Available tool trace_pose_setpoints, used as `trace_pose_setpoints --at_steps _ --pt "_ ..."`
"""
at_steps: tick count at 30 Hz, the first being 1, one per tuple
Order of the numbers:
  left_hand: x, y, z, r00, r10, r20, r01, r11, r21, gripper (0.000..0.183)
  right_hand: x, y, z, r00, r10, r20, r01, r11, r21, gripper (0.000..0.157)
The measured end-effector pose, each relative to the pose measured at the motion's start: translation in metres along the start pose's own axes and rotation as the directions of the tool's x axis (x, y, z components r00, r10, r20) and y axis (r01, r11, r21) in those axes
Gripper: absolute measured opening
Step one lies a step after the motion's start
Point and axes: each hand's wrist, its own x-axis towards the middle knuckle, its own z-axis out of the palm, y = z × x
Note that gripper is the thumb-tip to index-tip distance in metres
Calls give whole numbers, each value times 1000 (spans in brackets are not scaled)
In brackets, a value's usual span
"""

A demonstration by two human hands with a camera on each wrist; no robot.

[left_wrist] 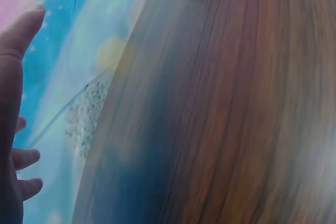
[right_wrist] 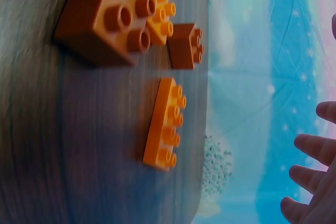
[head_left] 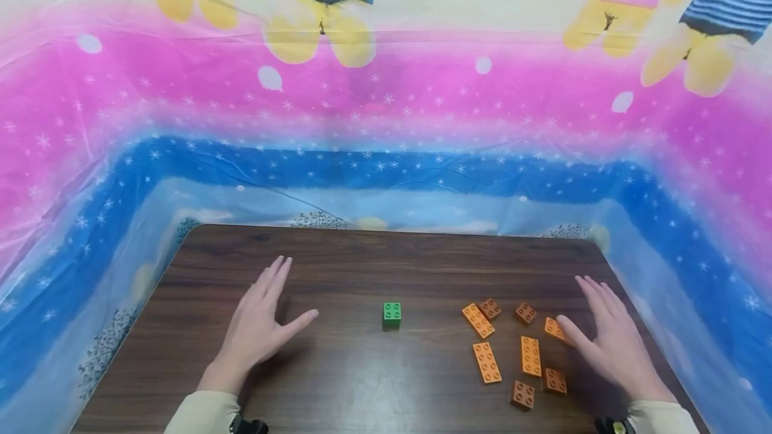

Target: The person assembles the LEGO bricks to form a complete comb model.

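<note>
My left hand [head_left: 256, 320] is held over the left part of the table with its fingers straight and thumb spread, holding nothing. To its right a green building brick [head_left: 392, 315] stands alone near the middle. Over the right side, my right hand [head_left: 615, 340] also has straight fingers and holds nothing. Its thumb overlaps one end of an orange building brick [head_left: 555, 329] in the head view. In the right wrist view, that hand's fingers [right_wrist: 315, 148] appear at the right edge, apart from the bricks. A brown brick [right_wrist: 102, 22] looms large there.
Left of my right hand lie several loose bricks, among them long orange ones [head_left: 487, 362] and short brown ones [head_left: 522, 394]. The dark wooden table [head_left: 338, 380] ends at a patterned cloth [head_left: 374, 169] that hangs behind it and along both sides.
</note>
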Motion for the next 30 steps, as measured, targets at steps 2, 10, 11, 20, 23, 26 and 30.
trace_pose_setpoints --at_steps 2,10,11,20,23,26,30 --pt "2 5 6 1000 9 7 -9 999 -53 104 4 -4 2 1000 -1 9 1 1000 7 84" --pt "9 30 31 998 22 57 -5 959 -282 95 18 -20 13 999 -20 43 19 1000 23 80" --pt "10 33 33 997 21 70 1 954 -301 95 19 -21 15 999 -17 52 16 1000 23 79" --pt "16 56 64 982 32 184 44 918 -395 92 31 -34 32 990 5 143 -6 1000 5 81" --pt "18 61 75 980 44 196 46 901 -432 92 34 -37 38 986 6 167 -5 1000 -7 80" --pt "20 66 84 977 60 206 45 881 -470 92 37 -39 44 981 3 193 -1 1000 -12 81" --pt "22 71 94 975 63 211 49 871 -489 91 40 -42 50 977 -20 212 23 1000 -10 81"
